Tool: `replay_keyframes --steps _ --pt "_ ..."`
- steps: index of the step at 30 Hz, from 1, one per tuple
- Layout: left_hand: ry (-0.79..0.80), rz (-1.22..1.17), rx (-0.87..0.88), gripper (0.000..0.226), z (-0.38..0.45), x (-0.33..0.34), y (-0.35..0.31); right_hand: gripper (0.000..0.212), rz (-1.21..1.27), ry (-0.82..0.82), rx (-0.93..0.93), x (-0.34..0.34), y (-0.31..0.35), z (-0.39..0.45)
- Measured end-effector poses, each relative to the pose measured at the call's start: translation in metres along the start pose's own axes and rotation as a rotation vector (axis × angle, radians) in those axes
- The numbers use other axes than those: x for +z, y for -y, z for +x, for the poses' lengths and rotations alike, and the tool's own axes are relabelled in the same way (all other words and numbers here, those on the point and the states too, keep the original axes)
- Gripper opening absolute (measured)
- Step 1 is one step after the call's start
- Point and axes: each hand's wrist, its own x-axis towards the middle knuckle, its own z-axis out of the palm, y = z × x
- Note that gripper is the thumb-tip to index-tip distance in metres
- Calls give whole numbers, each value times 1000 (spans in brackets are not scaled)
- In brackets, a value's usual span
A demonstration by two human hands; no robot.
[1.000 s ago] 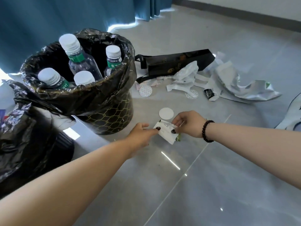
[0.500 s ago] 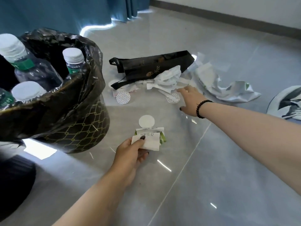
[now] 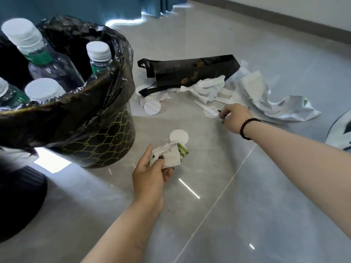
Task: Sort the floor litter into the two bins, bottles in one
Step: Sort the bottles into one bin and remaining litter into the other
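Two bins stand on the shiny grey floor (image 3: 247, 186) at the left. The bigger one in view, the gold-patterned bin (image 3: 98, 147), is round and lined with a crinkly black bag (image 3: 76, 103). Four clear plastic bottles (image 3: 51, 67) stand upright in it, white caps pointing up. Only a dark edge of the second bin (image 3: 20, 202) shows at the lower left.

Beyond the bins, a long black paper bag (image 3: 190, 73) lies flat on the floor, its long side running left to right. Crumpled white paper (image 3: 207, 88) is heaped just beside it, and a wrinkled silver foil sheet (image 3: 281, 105) lies to the right.

The left hand (image 3: 150, 177) holds a small folded wrapper (image 3: 167, 154), white with a green bit. The thumb presses on top and the curled fingers sit under it. The wrapper sticks out past the fingertips, pointing away from the person.

The right hand (image 3: 233, 118), with a dark bead bracelet (image 3: 247, 128) on its wrist, reaches low into the litter. Its fingers are curled, pinching something small and dark just beside a round patterned seal (image 3: 209, 112). Two more thin round discs lie flat: a patterned one (image 3: 152, 107) near the bag and a plain white one (image 3: 179, 136) just past the wrapper.
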Motion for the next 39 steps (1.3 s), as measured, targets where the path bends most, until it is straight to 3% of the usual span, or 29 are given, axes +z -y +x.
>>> replay_keyframes --steps 3,5,7,12,19,25,26,28,30,31,34,39 --pt "-47 106 131 46 1 0 -6 31 669 184 137 -12 51 -16" --pt "-41 171 191 50 1 0 -11 42 830 414 90 -18 86 -32" --pt "-24 199 233 52 1 -2 -14 40 790 538 -37 -20 115 -49" --pt "-8 99 151 41 4 -13 -19 23 538 577 -328 -12 142 -70" --pt "64 -79 15 23 4 -31 -23 17 513 581 -325 7 138 -78" --pt "-37 254 162 11 14 -45 -11 15 449 678 -341 20 133 -71" --pt "-55 265 155 10 16 -47 -10 13 489 660 -300 24 131 -68" --pt "-90 270 134 7 18 -51 -9 14 497 446 -202 35 124 -56" --pt "-110 248 124 7 19 -53 -8 29 301 214 -95 50 109 -43" --pt "-121 242 122 7 19 -54 -7 40 193 182 -54 58 102 -39" --pt "-151 231 137 6 19 -55 -4 63 60 219 -3 76 88 -41" --pt "-274 234 222 11 17 -58 -6 58 54 253 -61 75 94 -41"
